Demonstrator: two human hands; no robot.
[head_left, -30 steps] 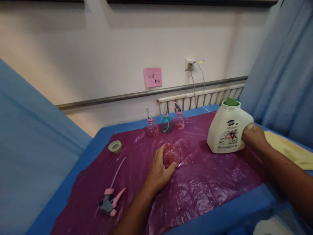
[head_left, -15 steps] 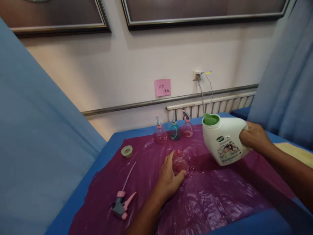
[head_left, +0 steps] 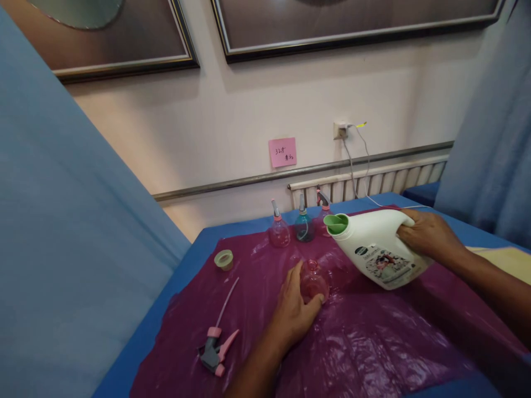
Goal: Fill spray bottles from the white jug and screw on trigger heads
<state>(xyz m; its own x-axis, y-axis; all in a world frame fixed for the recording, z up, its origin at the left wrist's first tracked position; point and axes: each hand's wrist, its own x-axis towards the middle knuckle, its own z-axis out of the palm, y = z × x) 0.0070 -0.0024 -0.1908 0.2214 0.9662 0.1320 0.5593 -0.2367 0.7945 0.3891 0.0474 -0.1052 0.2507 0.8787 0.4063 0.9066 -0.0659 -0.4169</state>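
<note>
My left hand (head_left: 295, 312) is wrapped round the left side of an uncapped clear pink bottle (head_left: 314, 283) standing on the purple plastic sheet (head_left: 249, 287). By its handle, my right hand (head_left: 429, 235) grips a large white jug (head_left: 384, 249). The jug is tilted to the left, its green spout (head_left: 336, 223) above and to the right of the pink bottle's open neck, not touching it. A pink and grey spray head (head_left: 213, 351) with its tube lies on the sheet at the left. Near it stands a pale green cap (head_left: 224, 259).
Behind stand a pink spray bottle (head_left: 279, 232), a teal spray bottle (head_left: 304, 228) and another pink one (head_left: 324, 213), partly hidden by the jug. Blue curtains hang on both sides. A cable (head_left: 367, 171) runs from the wall socket. A yellow cloth (head_left: 500, 262) lies at right.
My right hand has tipped the jug further and brought its spout left, nearer the pink bottle. My left hand keeps its hold. The camera view has shifted slightly.
</note>
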